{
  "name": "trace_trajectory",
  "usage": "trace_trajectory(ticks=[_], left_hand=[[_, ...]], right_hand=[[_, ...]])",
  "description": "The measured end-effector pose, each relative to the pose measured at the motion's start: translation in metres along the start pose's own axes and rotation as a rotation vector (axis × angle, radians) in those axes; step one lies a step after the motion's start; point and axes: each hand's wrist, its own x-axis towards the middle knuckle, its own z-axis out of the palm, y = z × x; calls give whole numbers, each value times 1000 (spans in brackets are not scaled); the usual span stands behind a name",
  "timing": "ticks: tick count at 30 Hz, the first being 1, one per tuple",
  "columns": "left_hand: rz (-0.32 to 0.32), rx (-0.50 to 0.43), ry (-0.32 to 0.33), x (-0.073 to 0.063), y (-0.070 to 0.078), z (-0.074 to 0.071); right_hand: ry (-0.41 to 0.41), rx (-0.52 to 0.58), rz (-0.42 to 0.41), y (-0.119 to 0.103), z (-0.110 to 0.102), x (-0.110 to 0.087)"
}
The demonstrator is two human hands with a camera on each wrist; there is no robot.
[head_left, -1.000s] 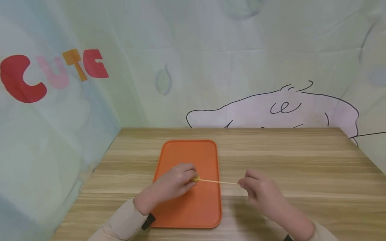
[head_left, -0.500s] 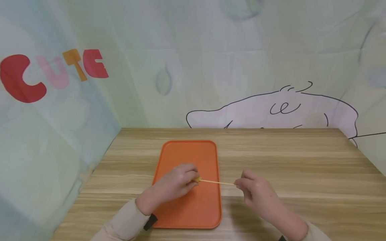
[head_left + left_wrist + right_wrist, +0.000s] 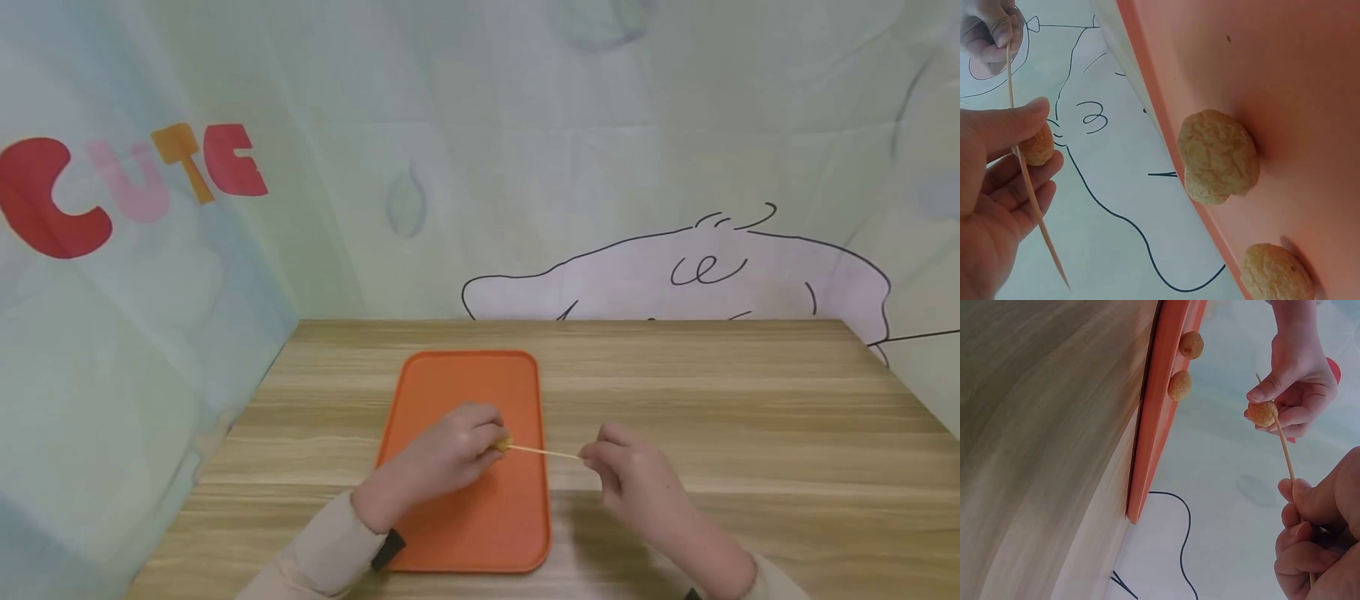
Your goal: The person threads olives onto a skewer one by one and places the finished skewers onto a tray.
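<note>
My left hand pinches a wrinkled, golden-brown fried ball between thumb and fingers, over the orange tray. A thin bamboo skewer runs through the ball; its pointed end sticks out past the left fingers in both wrist views. To the right of the tray, my right hand grips the skewer's other end with curled fingers. In the left wrist view, one wrinkled ball and another ball rest on the tray. In the head view the left hand and forearm hide them.
The tray lies lengthwise on a wood-grain table, left of the middle. A printed cloth backdrop rises behind the table and along its left side.
The left hand has shifted a little to the right with the ball, and the right hand slightly to the left. Less skewer shows between the two hands.
</note>
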Motion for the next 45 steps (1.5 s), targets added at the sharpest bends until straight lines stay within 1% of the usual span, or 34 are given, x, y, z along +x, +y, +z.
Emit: trace_trajectory(ticks=[5,8,14,17,26,34,40,45], left_hand=[[33,4,35,0,0,7],[40,-4,49,1,0,10],[-1,-7,34,2,3,10],[-9,-1,27,3,4,10],[5,1,49,6,7,14],[50,14,78,9,8,19],[56,29,82,10,9,22],[54,43,67,13,10,23]], right_hand=[[3,3,0,-1,2,0],[6,-4,0,-1,3,0],[2,-11,13,-2,7,3],[-5,-13,25,-3,7,5],[-18,-15,39,-7,10,7],[-27,0,35,-8,13,7],[-26,12,38,-8,15,6],[-22,13,40,-9,16,7]])
